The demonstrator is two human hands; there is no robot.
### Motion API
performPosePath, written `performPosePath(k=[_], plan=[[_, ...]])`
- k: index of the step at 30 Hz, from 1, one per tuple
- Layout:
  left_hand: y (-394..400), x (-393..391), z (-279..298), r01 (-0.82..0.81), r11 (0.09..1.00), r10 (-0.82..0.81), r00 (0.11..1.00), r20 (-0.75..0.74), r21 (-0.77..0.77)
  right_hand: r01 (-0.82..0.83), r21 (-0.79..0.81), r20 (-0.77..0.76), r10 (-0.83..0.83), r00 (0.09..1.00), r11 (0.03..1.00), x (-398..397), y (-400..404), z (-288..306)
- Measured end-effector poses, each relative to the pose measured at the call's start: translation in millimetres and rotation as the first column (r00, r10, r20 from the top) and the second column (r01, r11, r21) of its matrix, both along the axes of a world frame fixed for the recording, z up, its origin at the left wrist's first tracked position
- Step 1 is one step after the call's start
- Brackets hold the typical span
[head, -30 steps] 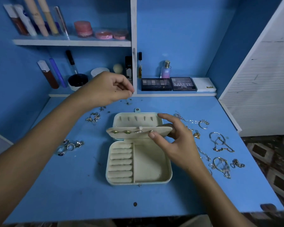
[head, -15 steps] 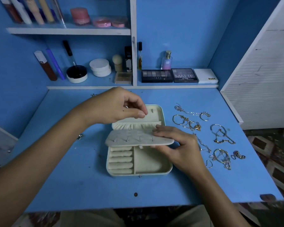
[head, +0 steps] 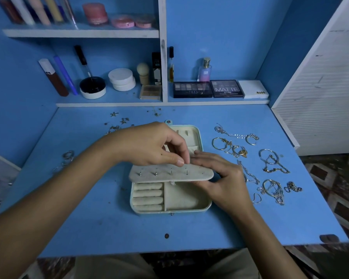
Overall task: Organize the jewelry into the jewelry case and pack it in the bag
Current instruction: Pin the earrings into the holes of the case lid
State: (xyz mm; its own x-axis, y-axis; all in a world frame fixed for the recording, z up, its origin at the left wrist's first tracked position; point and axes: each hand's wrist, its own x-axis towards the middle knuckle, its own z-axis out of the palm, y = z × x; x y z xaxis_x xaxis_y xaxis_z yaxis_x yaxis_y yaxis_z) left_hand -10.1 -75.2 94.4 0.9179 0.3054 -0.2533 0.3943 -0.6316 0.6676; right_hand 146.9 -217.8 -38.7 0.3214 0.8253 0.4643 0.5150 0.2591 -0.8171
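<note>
Over the open cream velvet jewelry case point(head: 170, 198) on the blue worktop point(head: 109, 228), the left hand point(head: 149, 146) pinches something tiny at the stud flap point(head: 170, 174); the right hand point(head: 220, 178), fingers curled, holds its edge. Best keep the flap steady, push straight.

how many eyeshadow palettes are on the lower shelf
2. The NUDES palette lies right of the shelf divider; the MATTE palette lies beside it, further right. The white NUDE box's contents cannot be seen.
</note>
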Motion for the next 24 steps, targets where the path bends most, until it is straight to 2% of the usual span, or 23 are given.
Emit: performPosePath(k=[24], plan=[[-4.3, 4.2, -3.2, 0.078, 0.996, -0.079, 0.997, -0.016, -0.035, 0.000, 0.004, 0.027, 0.000, 1.000, 1.000, -1.1, 0.1, 1.4]])
